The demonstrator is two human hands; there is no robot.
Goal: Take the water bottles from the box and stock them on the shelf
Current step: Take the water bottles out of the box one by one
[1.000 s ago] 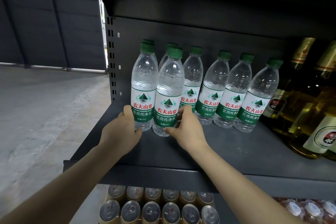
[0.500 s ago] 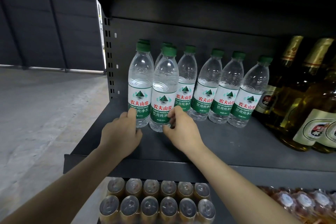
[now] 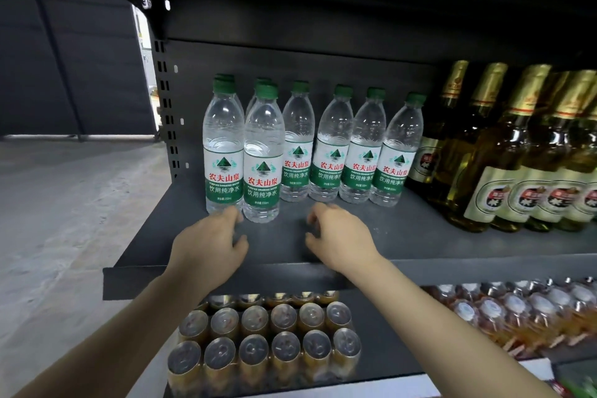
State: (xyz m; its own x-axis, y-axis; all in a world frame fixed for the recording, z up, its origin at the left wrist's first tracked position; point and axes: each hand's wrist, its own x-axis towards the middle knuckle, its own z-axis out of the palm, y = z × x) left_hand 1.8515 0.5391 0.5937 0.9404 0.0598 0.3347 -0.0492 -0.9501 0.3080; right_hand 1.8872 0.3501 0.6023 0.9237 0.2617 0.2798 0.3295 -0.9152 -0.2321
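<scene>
bottles (image 3: 261,155) labelled 农夫山泉 饮用纯净水

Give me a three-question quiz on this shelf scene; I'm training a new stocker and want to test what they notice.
1. True or false: the right hand grips a water bottle.
2. What stands right of the water bottles on the shelf? A) cans B) gold-foil glass bottles C) boxes
3. What colour are the water bottle caps?

Key:
1. False; both it and the left hand hold nothing.
2. B, the glass bottles; the cans sit a shelf lower.
3. Green.
</scene>
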